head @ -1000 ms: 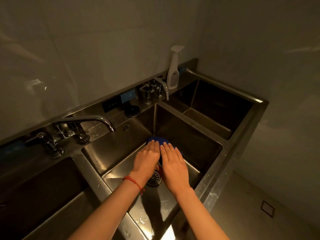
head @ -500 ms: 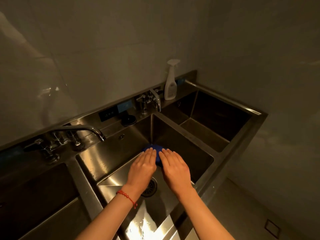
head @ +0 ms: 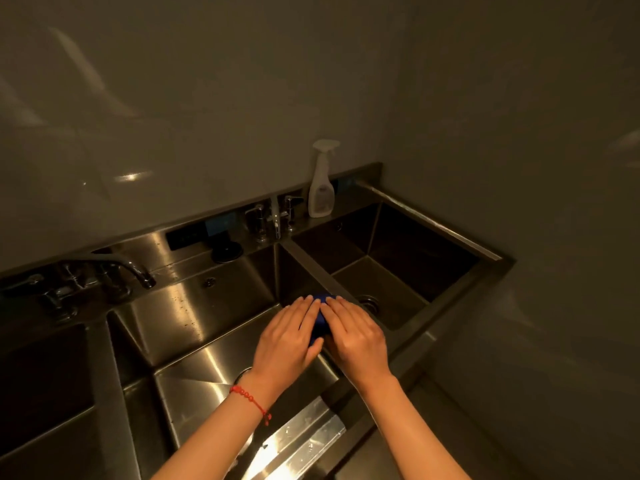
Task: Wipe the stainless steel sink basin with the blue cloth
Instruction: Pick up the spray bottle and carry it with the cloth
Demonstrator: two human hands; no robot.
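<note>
The stainless steel sink has three basins; the middle basin [head: 194, 320] lies below me. Both hands press flat on the blue cloth [head: 320, 317] at the basin's right side, near the divider to the right basin. My left hand [head: 287, 341], with a red bracelet at its wrist, and my right hand [head: 358, 336] lie side by side, fingers pointing away from me. Only a narrow strip of cloth shows between and beyond the fingers. The middle drain is mostly hidden behind my left wrist.
A white spray bottle [head: 321, 181] stands on the back ledge by the right basin [head: 408, 271]. One faucet [head: 121, 268] reaches over the middle basin's left; a second faucet [head: 275, 216] stands above the divider. A black round object [head: 227, 251] sits on the ledge. Left basin [head: 41, 393] is dark.
Both hands with the cloth have slid to the right in the middle basin, up to the divider. The camera view has tilted upward and shifted right, showing more wall.
</note>
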